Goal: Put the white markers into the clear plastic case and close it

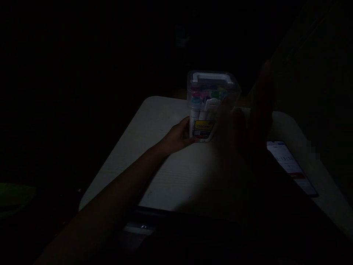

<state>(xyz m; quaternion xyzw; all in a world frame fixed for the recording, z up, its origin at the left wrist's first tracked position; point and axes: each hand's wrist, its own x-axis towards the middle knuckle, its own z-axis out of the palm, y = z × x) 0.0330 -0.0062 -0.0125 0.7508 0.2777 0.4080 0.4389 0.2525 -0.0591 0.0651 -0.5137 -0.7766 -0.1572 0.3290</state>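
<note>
A clear plastic case of markers stands on the white table, with a white handle on its lid, a white latch in front and coloured caps showing through. Its front carries a yellow and dark label. My left hand grips the lower left side of the case, the thumb across its front. To the right of the case, my right hand is raised in deep shadow, apparently empty, its thumb apart from the upright fingers. Shadow hides most of its detail and the case's lower right side.
A lit phone lies on the right part of the white table. Along the near edge runs a dark object I cannot make out. Something green shows at lower left. The surroundings are nearly black.
</note>
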